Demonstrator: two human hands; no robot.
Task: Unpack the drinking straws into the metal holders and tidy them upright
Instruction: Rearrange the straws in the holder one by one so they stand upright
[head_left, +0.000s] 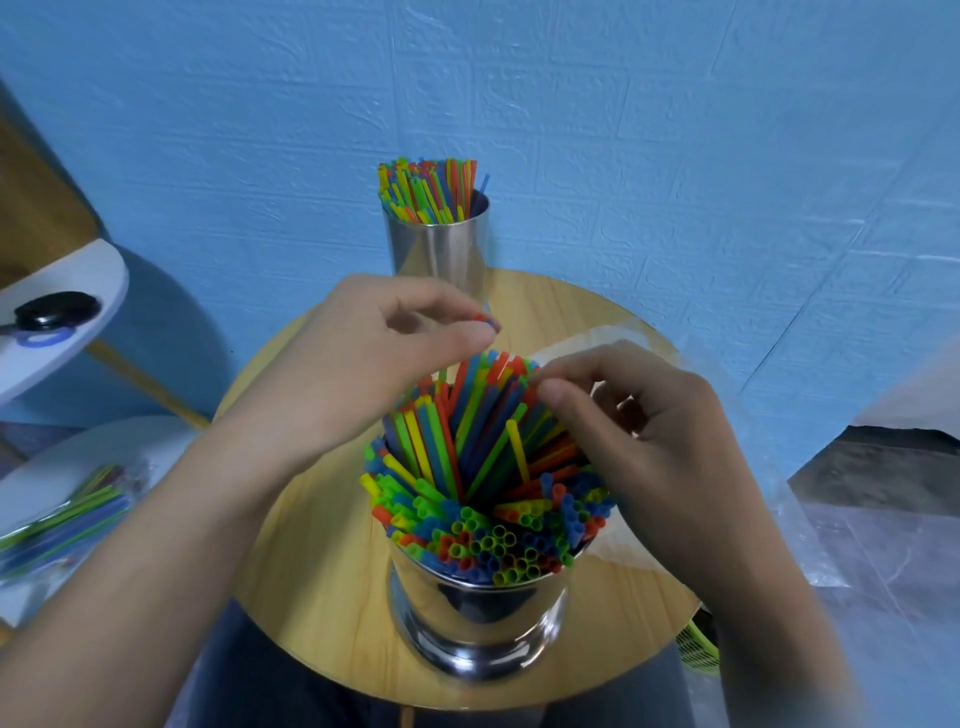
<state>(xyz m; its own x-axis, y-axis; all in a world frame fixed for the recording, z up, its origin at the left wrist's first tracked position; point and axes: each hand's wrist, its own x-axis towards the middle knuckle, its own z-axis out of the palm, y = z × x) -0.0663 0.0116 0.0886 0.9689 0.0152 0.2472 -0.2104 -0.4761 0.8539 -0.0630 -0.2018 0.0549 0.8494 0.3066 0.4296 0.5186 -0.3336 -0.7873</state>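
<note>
Closest in, the near holder (478, 618) is standing on the front of the round wooden table (311, 571), and its straws (488, 499) are fanning out untidily, many leaning away from the camera.

At far left, a packet of straws (67, 514) is lying on a low white shelf (78, 457), and a black object (57, 310) is sitting on a higher white shelf (78, 275); what it is cannot be told.

The left hand (358, 364) is reaching over the near holder from the left and is pinching the tips of a few raised straws between thumb and forefinger, hiding the foot of the far holder (441, 249). That holder is standing upright at the table's back edge against the blue wall (675, 156), with its own bunch (428, 189) sticking up fairly straight.

The right hand (649, 431) is curling at the right side of the near bundle, thumb tip touching the straws; whether it is gripping any cannot be told. It is covering part of a clear plastic bag (810, 519) that is spreading off the table's right side. A green basket (698, 647) is peeking out below the table edge.
</note>
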